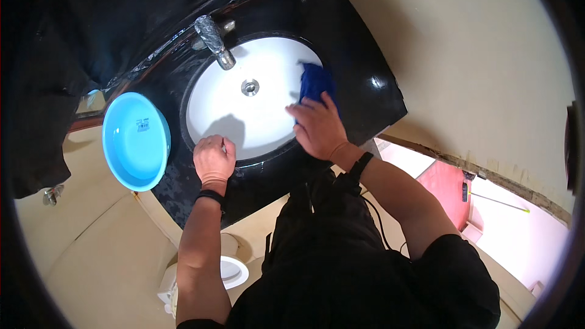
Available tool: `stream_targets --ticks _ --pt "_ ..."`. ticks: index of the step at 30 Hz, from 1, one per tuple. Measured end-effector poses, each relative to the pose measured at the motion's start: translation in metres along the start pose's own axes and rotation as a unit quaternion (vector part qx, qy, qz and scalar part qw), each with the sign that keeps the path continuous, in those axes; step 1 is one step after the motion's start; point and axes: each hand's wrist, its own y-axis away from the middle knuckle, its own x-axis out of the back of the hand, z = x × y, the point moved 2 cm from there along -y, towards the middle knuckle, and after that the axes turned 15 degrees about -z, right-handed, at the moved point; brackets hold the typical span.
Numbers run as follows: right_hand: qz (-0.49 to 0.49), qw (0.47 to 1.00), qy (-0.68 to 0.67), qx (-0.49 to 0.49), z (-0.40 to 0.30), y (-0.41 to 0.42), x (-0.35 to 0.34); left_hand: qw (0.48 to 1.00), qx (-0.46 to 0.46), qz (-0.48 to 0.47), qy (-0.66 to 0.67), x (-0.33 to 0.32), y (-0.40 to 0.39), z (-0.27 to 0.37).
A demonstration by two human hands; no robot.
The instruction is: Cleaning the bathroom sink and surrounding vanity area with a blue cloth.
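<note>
My right hand (316,129) is over the right side of a white oval washbasin (269,119), with its fingers on a dark blue cloth (316,81). The cloth lies across the basin's right rim, part on the white bowl and part on the black edge; its lower end is hidden by my hand. At the front left rim, my left hand (214,157) is curled with the thumb against the fingers, and nothing shows in it. A metal drain (250,87) sits in the bowl under a chrome faucet (215,43).
A light blue plastic basin (136,146) with a printed label stands on the left of the black countertop (361,77). Black sheeting (91,18) covers the area behind the faucet. A white toilet (232,272) is below left, and a wall (475,55) rises at right.
</note>
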Motion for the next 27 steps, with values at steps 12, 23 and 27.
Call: stream_targets --ticks 12,23,27 --pt "0.088 0.988 0.120 -0.036 0.050 0.052 0.015 1.000 0.004 0.011 -0.006 -0.001 0.002 0.000" --pt "0.141 0.981 0.095 0.092 0.047 0.028 0.012 1.000 -0.005 0.009 -0.001 -0.001 0.001 -0.002" --pt "0.191 0.980 0.009 -0.051 0.056 0.047 -0.005 1.000 0.001 0.012 0.002 -0.004 0.002 -0.003"
